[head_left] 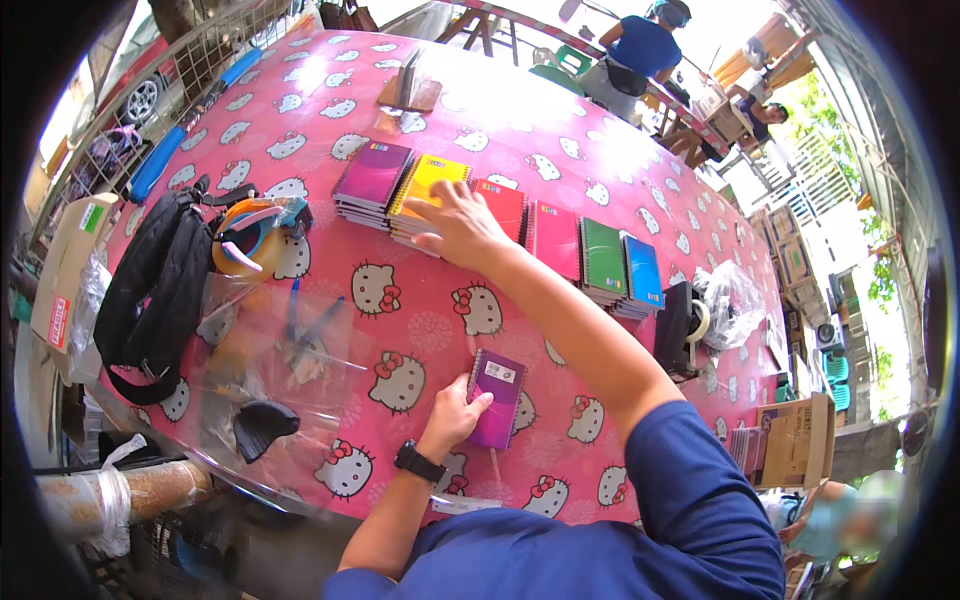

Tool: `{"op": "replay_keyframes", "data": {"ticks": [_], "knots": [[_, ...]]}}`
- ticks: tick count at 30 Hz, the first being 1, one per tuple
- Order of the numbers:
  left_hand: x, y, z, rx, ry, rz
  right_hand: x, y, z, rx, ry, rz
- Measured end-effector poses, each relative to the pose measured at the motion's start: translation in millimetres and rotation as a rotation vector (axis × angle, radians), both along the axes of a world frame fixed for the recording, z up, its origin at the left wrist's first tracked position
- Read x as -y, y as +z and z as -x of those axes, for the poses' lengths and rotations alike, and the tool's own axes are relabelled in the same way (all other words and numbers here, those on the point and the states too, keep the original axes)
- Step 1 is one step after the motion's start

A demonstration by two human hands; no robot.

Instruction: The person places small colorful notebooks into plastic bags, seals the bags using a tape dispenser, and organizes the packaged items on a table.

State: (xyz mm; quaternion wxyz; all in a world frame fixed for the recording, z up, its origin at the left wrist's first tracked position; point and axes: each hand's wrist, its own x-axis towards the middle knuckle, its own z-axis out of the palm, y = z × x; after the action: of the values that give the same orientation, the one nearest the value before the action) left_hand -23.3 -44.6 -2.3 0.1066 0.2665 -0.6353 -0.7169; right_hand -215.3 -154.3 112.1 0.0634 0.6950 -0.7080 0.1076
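My left hand (458, 412) grips a small purple spiral notebook (497, 400) with a white label, close to the table's near edge. Stretched out over the table, my right hand (460, 222) has its fingers spread on or just above the stack of yellow notebooks (437, 178). To the left of that stack is one of purple notebooks (372, 173). On its right, partly behind my hand and forearm, stand red notebooks (505, 205), then pink notebooks (554, 238), green notebooks (603, 252) and blue notebooks (643, 268).
The pink patterned tablecloth (430, 325) bears a black bag (150, 290), rolls of tape (245, 238) and clear plastic sheets (270, 350) at left. A black tape dispenser (678, 325) and crumpled plastic (735, 305) lie at right. An open cardboard box (795, 440) stands beside the right edge.
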Motion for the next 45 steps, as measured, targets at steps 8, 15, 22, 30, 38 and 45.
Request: {"op": "replay_keyframes", "data": {"ticks": [8, 15, 22, 30, 38, 45], "knots": [[-5, -3, -1, -0.053, 0.117, 0.096, 47, -12, -6, -0.132, -0.113, -0.27], [-2, -14, 0, -0.107, 0.117, 0.078, 54, 0, -9, -0.207, 0.028, -0.166], [5, -21, -1, -0.117, 0.068, -0.018, -12, 58, 19, 0.702, -0.146, 0.324], [2, -37, 9, -0.195, 0.159, 0.028, -172, 5, 15, 0.886, 0.149, -0.627], [3, -15, 1, -0.04, -0.014, 0.02, -88, -29, 8, 0.092, -0.121, 0.529], [6, -26, 6, -0.136, -0.055, -0.151, -81, -32, 36, -0.154, -0.229, 0.218]]}}
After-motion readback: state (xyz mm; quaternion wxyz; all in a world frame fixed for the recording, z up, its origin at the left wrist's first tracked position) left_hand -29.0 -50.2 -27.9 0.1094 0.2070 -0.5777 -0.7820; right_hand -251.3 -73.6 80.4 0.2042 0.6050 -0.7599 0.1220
